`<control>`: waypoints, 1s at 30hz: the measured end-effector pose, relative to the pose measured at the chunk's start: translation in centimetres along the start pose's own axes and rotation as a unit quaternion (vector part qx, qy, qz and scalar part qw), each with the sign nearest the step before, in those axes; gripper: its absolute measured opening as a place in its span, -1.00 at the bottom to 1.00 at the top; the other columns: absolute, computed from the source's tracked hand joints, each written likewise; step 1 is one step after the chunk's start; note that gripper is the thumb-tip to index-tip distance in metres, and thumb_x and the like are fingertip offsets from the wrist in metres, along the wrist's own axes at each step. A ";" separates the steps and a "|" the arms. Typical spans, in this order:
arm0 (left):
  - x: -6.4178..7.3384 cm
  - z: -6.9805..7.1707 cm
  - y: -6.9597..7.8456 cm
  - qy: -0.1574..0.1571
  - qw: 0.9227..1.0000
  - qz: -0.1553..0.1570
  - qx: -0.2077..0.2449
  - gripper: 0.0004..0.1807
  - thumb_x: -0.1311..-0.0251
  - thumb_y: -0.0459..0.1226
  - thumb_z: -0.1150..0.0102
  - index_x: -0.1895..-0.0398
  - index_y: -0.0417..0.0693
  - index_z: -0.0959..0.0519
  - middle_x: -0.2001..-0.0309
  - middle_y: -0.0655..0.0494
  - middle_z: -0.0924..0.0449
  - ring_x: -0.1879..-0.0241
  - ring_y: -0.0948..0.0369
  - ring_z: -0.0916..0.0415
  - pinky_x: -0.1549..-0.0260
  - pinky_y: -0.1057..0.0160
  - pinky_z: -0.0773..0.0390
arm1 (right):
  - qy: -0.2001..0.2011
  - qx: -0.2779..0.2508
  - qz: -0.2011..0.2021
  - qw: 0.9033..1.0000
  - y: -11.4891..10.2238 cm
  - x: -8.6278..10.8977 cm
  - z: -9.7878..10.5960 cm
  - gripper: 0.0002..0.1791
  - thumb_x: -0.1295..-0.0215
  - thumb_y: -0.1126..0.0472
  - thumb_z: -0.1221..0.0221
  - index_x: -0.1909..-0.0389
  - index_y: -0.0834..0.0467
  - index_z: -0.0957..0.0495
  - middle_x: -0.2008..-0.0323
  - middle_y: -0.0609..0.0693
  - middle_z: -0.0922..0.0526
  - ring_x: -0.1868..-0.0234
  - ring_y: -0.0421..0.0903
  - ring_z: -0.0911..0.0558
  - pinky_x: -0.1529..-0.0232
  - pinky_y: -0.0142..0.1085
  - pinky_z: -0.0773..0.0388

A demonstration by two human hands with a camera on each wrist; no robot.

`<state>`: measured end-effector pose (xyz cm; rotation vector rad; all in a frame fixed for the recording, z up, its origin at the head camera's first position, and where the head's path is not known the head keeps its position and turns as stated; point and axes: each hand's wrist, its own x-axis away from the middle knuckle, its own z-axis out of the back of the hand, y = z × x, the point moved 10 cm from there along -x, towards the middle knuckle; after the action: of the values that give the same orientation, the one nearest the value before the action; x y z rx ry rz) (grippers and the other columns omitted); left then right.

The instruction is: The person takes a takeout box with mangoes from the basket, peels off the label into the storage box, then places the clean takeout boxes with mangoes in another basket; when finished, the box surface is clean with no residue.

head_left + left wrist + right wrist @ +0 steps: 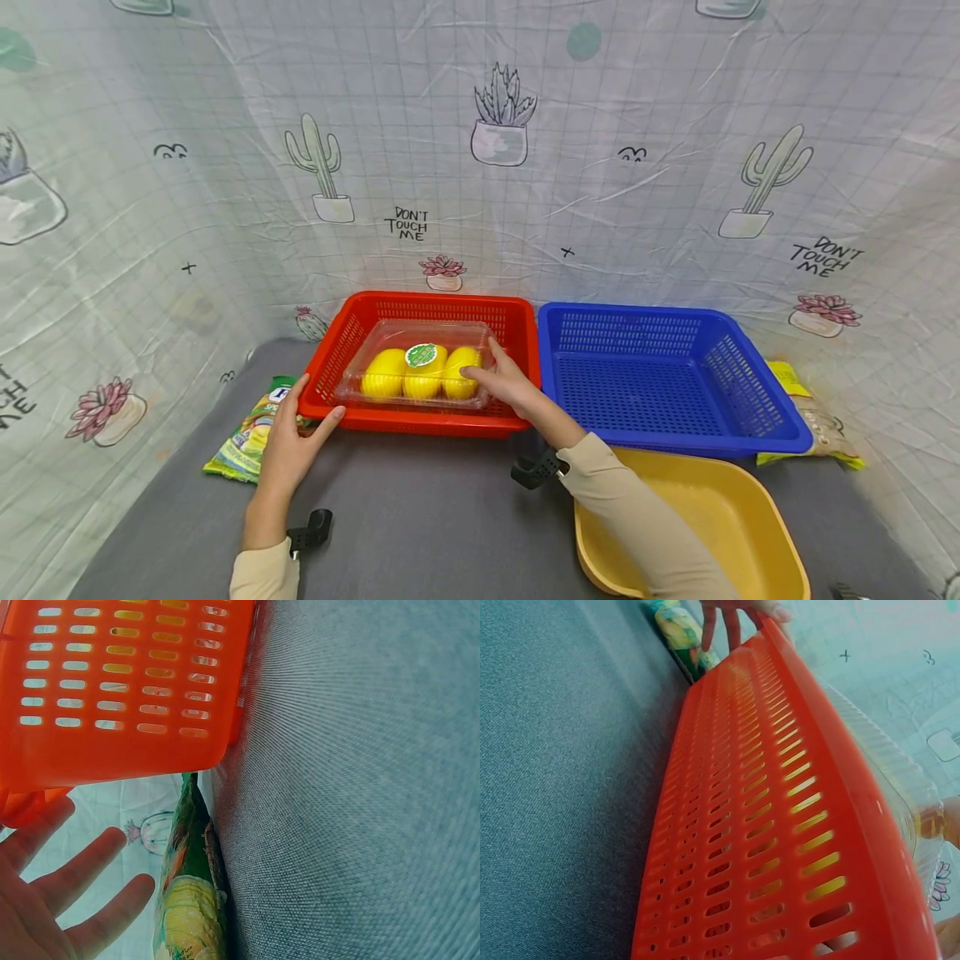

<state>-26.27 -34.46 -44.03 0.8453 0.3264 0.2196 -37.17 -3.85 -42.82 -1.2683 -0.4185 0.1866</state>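
Observation:
A clear plastic clamshell box (365, 353) with three yellow fruits (424, 377) and a round green label lies tilted inside the red basket (420, 422). My right hand (512, 385) grips the right end of this box, thumb on the near side and fingers toward the back. At the basket's near left corner, my left hand (291, 442) rests against the rim, its thumb over the front edge. In the left wrist view its fingers (82, 874) are straight and spread. Beside that hand lies a green and yellow snack bag (251, 437), partly covered by it.
A blue basket (630, 383) stands right of the red one. In front of it sits a yellow tub (720, 500), partly under my right sleeve. Another yellow-edged bag (821, 427) lies at the blue basket's right side. A patterned curtain (555, 208) closes off the back.

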 end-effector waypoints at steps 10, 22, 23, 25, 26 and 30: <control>0.0 -0.2 0.0 -0.006 1.000 0.007 0.000 0.01 -0.20 0.15 -0.20 -0.57 0.07 0.08 -0.48 -0.22 -0.02 -0.39 -0.19 -0.07 -0.20 -0.32 -0.29 | 0.010 -0.011 0.011 1.000 -0.6 0.7 0.6 0.01 -0.32 0.03 -0.19 -0.57 0.09 0.27 0.48 0.06 -0.48 0.65 -0.12 -0.47 0.44 -0.37 -0.60; -0.1 -0.2 -0.2 -0.002 1.000 0.003 0.002 -0.01 -0.21 0.12 -0.22 -0.57 0.09 0.08 -0.49 -0.21 -0.03 -0.40 -0.18 -0.07 -0.24 -0.33 -0.24 | 0.021 -0.010 0.031 0.999 -1.6 2.0 1.9 -0.01 -0.32 0.03 -0.19 -0.56 0.13 0.24 0.58 0.01 -0.47 0.66 -0.14 -0.49 0.41 -0.32 -0.61; 0.0 -0.2 -0.2 -0.001 1.000 0.003 0.001 -0.01 -0.21 0.12 -0.21 -0.57 0.09 0.07 -0.49 -0.21 -0.03 -0.40 -0.17 -0.07 -0.24 -0.33 -0.23 | 0.022 -0.010 0.033 0.999 -1.8 2.1 2.0 -0.01 -0.33 0.03 -0.18 -0.56 0.13 0.24 0.57 0.01 -0.47 0.65 -0.14 -0.49 0.42 -0.34 -0.60; 0.0 -0.2 -0.2 -0.002 1.000 0.004 0.001 -0.01 -0.21 0.12 -0.21 -0.57 0.09 0.08 -0.49 -0.21 -0.03 -0.40 -0.17 -0.07 -0.24 -0.33 -0.22 | 0.023 -0.009 0.036 0.999 -2.0 2.4 2.3 -0.02 -0.33 0.03 -0.18 -0.56 0.14 0.23 0.57 0.02 -0.47 0.66 -0.14 -0.49 0.43 -0.35 -0.60; 0.0 -0.2 -0.2 -0.001 1.000 0.003 0.000 -0.01 -0.21 0.12 -0.21 -0.57 0.09 0.07 -0.48 -0.22 -0.03 -0.40 -0.18 -0.07 -0.25 -0.34 -0.21 | 0.022 -0.008 0.038 0.999 -2.1 2.5 2.4 -0.03 -0.33 0.03 -0.17 -0.56 0.15 0.22 0.57 0.02 -0.47 0.66 -0.14 -0.49 0.43 -0.35 -0.60; 0.0 -0.2 -0.2 -0.002 1.000 0.000 0.002 -0.01 -0.21 0.12 -0.21 -0.57 0.08 0.07 -0.48 -0.24 -0.04 -0.40 -0.20 -0.06 -0.25 -0.36 -0.17 | 0.022 -0.003 0.042 0.999 -2.5 3.0 2.7 -0.03 -0.33 0.03 -0.18 -0.56 0.14 0.21 0.54 0.05 -0.48 0.65 -0.12 -0.49 0.41 -0.31 -0.62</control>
<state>-26.30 -34.44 -44.28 0.8487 0.3231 0.2174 -35.74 -1.11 -39.18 -1.2944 -0.3286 0.2283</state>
